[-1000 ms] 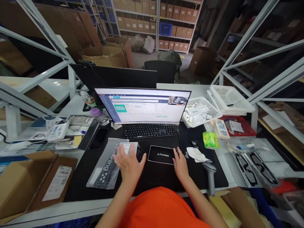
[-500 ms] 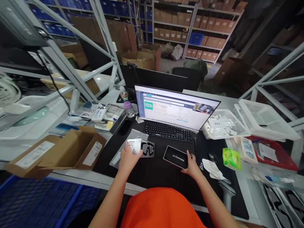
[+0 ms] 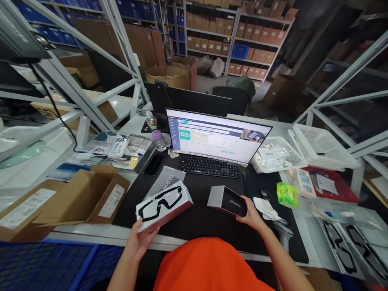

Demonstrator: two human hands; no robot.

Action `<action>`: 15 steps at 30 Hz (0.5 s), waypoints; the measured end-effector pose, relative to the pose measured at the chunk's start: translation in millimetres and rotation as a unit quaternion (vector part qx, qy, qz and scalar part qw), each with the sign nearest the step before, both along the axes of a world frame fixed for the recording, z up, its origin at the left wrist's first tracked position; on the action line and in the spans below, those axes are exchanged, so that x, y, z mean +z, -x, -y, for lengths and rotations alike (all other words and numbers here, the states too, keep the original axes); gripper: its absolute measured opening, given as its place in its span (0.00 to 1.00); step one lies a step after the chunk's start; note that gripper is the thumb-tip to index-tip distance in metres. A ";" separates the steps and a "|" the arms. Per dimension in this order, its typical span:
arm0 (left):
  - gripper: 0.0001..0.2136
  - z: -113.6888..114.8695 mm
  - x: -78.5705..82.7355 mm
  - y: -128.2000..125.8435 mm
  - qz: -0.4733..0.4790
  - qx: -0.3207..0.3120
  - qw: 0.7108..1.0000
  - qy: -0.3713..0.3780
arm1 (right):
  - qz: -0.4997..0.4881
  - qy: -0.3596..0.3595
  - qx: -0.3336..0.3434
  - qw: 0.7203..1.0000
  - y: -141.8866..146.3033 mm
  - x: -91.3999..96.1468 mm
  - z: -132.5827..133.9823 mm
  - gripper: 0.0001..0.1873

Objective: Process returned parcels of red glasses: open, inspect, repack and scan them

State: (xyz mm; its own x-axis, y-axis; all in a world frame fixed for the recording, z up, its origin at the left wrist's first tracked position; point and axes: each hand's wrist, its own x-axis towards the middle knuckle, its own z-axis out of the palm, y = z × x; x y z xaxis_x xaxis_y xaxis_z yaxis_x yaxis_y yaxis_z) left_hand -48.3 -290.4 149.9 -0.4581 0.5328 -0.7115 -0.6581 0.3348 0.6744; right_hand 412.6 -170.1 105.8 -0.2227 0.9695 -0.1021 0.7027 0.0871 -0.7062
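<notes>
Left hand (image 3: 141, 241) grips near end of white box (image 3: 165, 205) with black eyewear print, partly hiding plastic bag (image 3: 165, 178) on black desk mat (image 3: 190, 230); right hand (image 3: 252, 216) holds right end of open grey box (image 3: 228, 200), black inside, keyboard (image 3: 209, 166) and lit monitor (image 3: 212, 135) beyond.
</notes>
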 end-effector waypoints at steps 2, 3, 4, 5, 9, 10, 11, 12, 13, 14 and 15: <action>0.25 4.2 -5.8 -1.1 0.008 -0.010 1.000 -0.005 | -0.022 -0.003 0.000 1.000 -11.3 0.4 9.5 0.49; 0.26 4.6 -8.5 -2.0 0.017 -0.021 1.000 -0.010 | -0.025 -0.001 -0.002 1.000 -15.6 1.6 13.9 0.49; 0.26 4.0 -11.0 -3.3 0.030 -0.033 0.999 -0.015 | -0.022 0.002 -0.001 1.000 -18.8 3.6 17.9 0.49; 0.25 2.6 -13.3 -4.9 0.045 -0.046 0.998 -0.020 | -0.015 0.005 0.002 1.000 -20.8 6.1 21.4 0.48; 0.21 -6.9 -21.0 -14.5 0.092 -0.086 0.992 -0.028 | 0.009 0.006 0.030 0.999 -18.1 19.7 30.4 0.46; 0.21 -9.2 -22.9 -17.2 0.092 -0.094 0.991 -0.030 | 0.007 0.007 0.039 0.999 -15.5 23.3 31.6 0.46; 0.20 -11.1 -24.8 -19.6 0.092 -0.102 0.990 -0.033 | 0.002 0.008 0.048 0.999 -12.7 26.7 32.4 0.47; 0.20 -12.6 -26.9 -21.4 0.094 -0.108 0.989 -0.036 | -0.004 0.011 0.056 0.998 -9.9 29.9 32.9 0.47; 0.21 -13.6 -29.1 -22.4 0.100 -0.112 0.988 -0.040 | -0.011 0.014 0.062 0.998 -7.4 32.8 33.1 0.47; 0.22 -14.0 -31.6 -22.3 0.110 -0.114 0.986 -0.044 | -0.018 0.017 0.065 0.998 -5.5 35.3 33.1 0.47; 0.24 -14.0 -34.4 -21.1 0.122 -0.116 0.985 -0.049 | -0.024 0.020 0.065 0.997 -4.2 37.4 32.9 0.47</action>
